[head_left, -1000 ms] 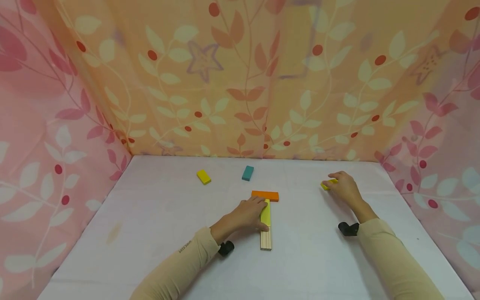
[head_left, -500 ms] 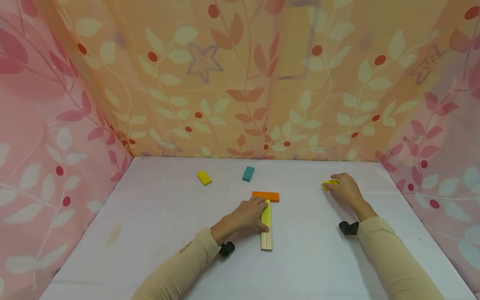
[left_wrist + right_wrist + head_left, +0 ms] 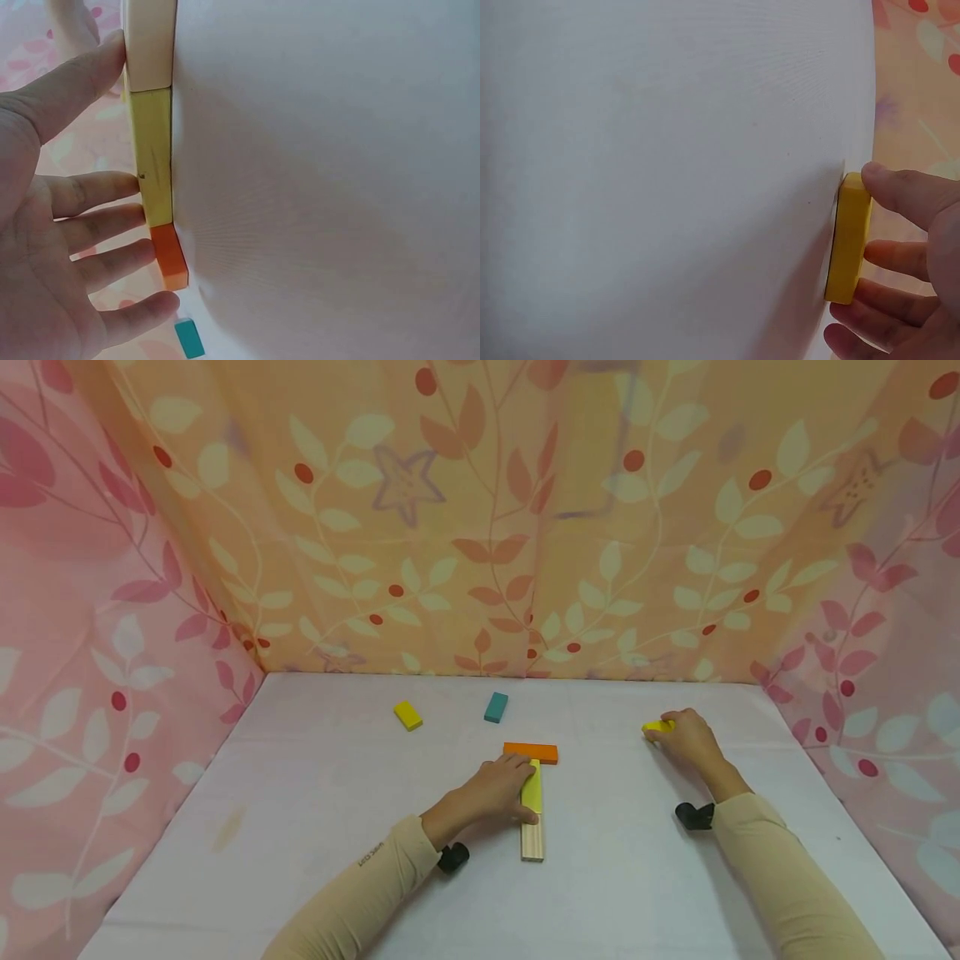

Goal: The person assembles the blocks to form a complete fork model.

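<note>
And there's the orange cloth [image 3: 480, 635] spanning the whole back, pale leaves [image 3: 611, 560] and red dots [image 3: 633, 461] climbing right up it! A purple star outline [image 3: 408, 485] sits left of centre, a second star [image 3: 855, 489] over on the right. Pink leafy cloth [image 3: 56, 602] lines the left flank, a pink panel [image 3: 911, 627] the right. Below, the white desk [image 3: 622, 877] shows a faint tan smudge [image 3: 228, 828] towards its left edge.

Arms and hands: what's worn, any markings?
Left sleeve and right sleeve: beige, long. Small dark lettering on the left one, too small to read. Black device at each wrist. Left hand, right hand: no gloves.
</note>
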{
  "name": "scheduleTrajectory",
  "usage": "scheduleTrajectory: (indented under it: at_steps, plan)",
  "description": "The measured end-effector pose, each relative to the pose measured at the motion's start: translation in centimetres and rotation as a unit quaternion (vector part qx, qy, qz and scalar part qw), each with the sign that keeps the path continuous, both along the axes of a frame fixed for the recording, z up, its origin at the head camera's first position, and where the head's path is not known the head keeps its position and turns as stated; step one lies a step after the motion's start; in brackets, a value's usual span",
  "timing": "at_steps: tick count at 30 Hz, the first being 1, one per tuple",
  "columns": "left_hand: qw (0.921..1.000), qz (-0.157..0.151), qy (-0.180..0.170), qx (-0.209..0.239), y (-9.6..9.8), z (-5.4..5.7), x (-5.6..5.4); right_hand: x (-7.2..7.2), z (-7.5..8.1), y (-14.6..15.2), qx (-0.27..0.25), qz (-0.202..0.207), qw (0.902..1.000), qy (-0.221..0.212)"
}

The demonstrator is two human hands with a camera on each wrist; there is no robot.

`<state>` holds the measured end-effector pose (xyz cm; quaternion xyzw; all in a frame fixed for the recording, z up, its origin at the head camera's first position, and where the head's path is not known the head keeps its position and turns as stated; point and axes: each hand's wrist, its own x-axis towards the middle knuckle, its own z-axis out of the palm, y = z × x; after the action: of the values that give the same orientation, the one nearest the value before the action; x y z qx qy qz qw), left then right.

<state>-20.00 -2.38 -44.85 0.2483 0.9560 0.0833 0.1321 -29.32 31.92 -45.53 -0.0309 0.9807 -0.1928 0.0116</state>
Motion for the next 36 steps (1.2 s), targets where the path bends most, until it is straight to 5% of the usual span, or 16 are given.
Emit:
scheduleTrajectory:
  at_steps: [36]
  plan:
    - [1.0, -0.004, -0.002, -0.007, -0.02, -0.11, -0.26, -0.42, 0.64, -0.46, 0.015, -0.006, 0.9995, -0.027]
